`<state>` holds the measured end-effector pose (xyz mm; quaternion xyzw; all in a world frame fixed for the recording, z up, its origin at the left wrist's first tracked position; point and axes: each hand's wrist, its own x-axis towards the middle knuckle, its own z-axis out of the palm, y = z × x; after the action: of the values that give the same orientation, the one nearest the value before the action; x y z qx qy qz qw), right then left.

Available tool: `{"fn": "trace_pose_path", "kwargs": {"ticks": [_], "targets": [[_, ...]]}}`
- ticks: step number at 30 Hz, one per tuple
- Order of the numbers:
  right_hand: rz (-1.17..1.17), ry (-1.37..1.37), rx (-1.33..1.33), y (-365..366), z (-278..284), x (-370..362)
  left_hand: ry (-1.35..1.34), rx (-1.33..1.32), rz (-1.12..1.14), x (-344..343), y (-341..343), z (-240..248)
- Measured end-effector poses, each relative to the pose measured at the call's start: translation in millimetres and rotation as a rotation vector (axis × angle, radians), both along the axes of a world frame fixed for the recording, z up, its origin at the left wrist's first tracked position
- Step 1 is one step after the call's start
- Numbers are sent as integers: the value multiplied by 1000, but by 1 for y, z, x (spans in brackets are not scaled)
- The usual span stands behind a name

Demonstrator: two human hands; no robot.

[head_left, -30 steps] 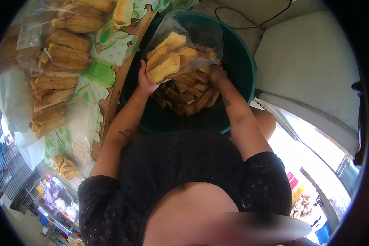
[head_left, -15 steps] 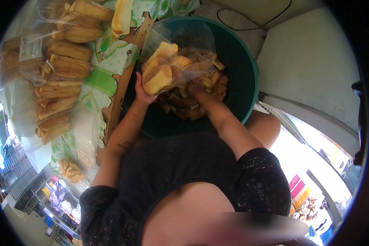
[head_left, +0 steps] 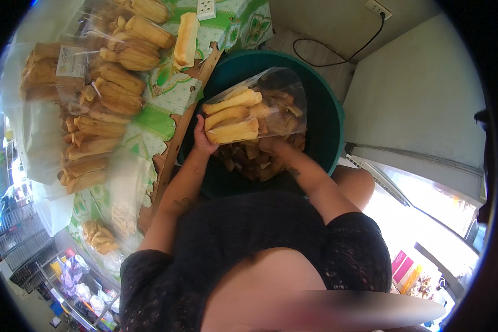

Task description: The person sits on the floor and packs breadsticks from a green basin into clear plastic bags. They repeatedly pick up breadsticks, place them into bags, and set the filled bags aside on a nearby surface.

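Observation:
My left hand [head_left: 206,140] is closed on the lower left side of a clear plastic bag [head_left: 285,88], its thumb up along the edge. Inside the bag lie long golden-yellow baked or fried pieces [head_left: 232,133], side by side. The bag hangs tilted over a large dark green round tub [head_left: 332,119]. Loose brown curled pieces [head_left: 254,166] of similar food lie in the tub. My right hand [head_left: 275,146] reaches down among them, just below the bag; its fingers are hidden.
Left of the tub, a table with a green-and-white patterned cover [head_left: 177,91] has a worn wooden edge [head_left: 177,141]. Several filled clear bags [head_left: 119,91] and one loose pale piece [head_left: 186,41] lie on it. A power strip [head_left: 206,8] sits at the back; a pale cabinet-like panel [head_left: 420,105] stands right.
The bag in my left hand has swung flatter, so its pieces lie more level. My right hand remains down in the tub. The whole view has shifted slightly.

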<state>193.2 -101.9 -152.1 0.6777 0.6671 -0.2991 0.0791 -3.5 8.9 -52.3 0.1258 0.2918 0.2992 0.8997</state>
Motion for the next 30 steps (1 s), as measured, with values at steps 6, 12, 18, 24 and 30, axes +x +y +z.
{"fn": "trace_pose_path", "kwargs": {"ticks": [6, 12, 18, 24, 30], "targets": [[-715, 1001, 79, -18, 155, 138, -4, 56, 42, 8, 5, -3], [-632, 1045, 341, -49, 295, 157, -66, 17, -4, 20, -6, 10], [116, 191, 603, -18, 346, 117, -115, -12, -41, 36, -25, 27], [300, -240, 879, -12, 369, 91, -108, 18, 22, 35, -21, 34], [-91, 614, 312, -7, 351, 97, -41, 261, 8, 26, -7, 33]]}}
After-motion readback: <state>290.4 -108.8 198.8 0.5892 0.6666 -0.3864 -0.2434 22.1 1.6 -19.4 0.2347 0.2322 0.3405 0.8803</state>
